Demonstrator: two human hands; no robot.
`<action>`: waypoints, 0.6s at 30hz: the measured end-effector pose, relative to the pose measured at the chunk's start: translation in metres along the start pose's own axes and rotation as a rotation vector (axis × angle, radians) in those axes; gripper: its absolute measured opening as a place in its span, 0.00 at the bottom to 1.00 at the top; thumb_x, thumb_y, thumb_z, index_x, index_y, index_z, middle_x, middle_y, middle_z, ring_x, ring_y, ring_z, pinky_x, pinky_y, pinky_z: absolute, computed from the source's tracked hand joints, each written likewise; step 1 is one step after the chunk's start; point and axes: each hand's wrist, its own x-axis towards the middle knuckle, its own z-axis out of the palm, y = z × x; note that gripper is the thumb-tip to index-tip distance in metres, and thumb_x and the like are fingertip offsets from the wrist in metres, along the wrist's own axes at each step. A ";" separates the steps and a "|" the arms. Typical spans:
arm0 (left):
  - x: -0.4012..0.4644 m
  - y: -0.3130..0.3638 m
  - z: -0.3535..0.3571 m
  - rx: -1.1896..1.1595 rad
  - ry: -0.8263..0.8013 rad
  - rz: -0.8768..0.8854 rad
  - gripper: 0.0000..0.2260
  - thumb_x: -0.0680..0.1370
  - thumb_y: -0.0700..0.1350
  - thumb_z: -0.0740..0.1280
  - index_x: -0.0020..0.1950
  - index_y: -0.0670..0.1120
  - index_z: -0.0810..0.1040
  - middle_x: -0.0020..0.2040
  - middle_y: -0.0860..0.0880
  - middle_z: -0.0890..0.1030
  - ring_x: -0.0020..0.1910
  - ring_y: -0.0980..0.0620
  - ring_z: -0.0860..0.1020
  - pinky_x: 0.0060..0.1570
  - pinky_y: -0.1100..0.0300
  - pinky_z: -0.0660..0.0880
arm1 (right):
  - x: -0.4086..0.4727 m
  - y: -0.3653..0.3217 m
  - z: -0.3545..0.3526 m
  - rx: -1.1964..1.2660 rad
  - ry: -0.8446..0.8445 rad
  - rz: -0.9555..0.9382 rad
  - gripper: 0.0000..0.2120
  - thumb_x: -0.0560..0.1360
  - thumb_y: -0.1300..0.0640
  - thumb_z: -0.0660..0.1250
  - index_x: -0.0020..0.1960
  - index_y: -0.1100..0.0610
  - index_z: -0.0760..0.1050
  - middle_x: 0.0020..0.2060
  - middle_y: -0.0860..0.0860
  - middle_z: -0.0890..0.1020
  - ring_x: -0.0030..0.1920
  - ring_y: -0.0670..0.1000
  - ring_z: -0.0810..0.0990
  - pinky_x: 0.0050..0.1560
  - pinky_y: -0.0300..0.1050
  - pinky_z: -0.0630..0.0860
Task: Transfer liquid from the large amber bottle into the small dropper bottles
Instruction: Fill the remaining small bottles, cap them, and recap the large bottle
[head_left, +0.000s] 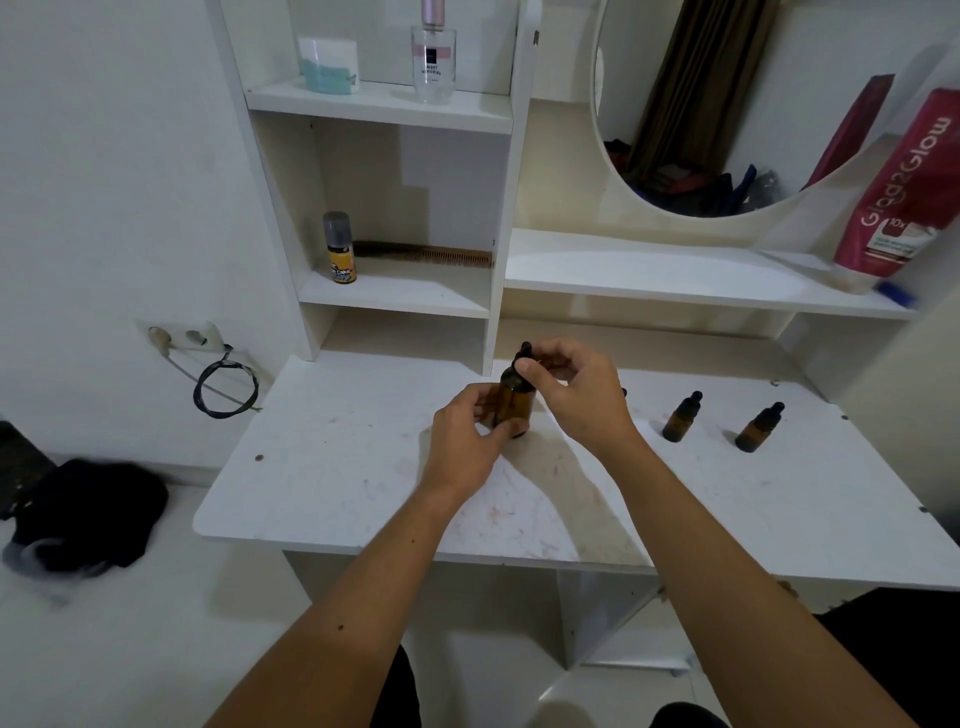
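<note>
Starting at the left of the white worktop (332, 467), that side carries none of the task's things, and the work sits near the middle. There the left hand (462, 441) curls round the lower body of the large amber bottle (515, 402), which stands upright with its base on or just above the surface; which of the two I cannot tell. Just above it the right hand (571, 387) pinches the bottle's black dropper cap (524, 356), fingers and thumb closed on the collar and the rubber bulb poking up beside them. The cap looks seated on the neck, so I judge the step in hand to be unscrewing it, or possibly drawing up the first measure. Further right, a small dark tip (623, 392) shows just behind the right wrist; it may be another small bottle, but it is too hidden to say. Well apart to the right stand two small dropper bottles, the nearer one (681, 418) and the farther one (759, 428), both upright and both capped in black. Their amber glass hides any fill level. Judging from the closed caps, no transfer has begun: the large bottle must be opened, each small one uncapped, filled and closed again, so nearly all of the task remains.
</note>
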 end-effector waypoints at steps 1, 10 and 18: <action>0.000 -0.001 0.000 0.000 0.001 0.000 0.21 0.75 0.47 0.78 0.66 0.50 0.78 0.54 0.59 0.80 0.53 0.62 0.79 0.51 0.75 0.73 | -0.001 0.000 0.001 0.003 0.012 -0.007 0.06 0.78 0.54 0.76 0.54 0.48 0.83 0.47 0.45 0.87 0.50 0.45 0.85 0.56 0.38 0.81; -0.001 0.000 0.001 0.014 0.001 0.001 0.22 0.75 0.48 0.78 0.67 0.50 0.77 0.57 0.57 0.81 0.57 0.56 0.80 0.57 0.70 0.74 | -0.005 0.000 0.007 0.008 0.066 -0.015 0.07 0.77 0.54 0.77 0.55 0.51 0.83 0.46 0.46 0.87 0.49 0.44 0.85 0.53 0.35 0.81; -0.002 -0.001 0.001 0.015 -0.007 -0.012 0.23 0.75 0.50 0.78 0.68 0.50 0.77 0.58 0.58 0.80 0.59 0.55 0.79 0.62 0.65 0.75 | -0.008 0.002 0.008 -0.015 0.053 -0.019 0.12 0.78 0.55 0.76 0.60 0.53 0.84 0.48 0.42 0.86 0.49 0.39 0.84 0.52 0.28 0.78</action>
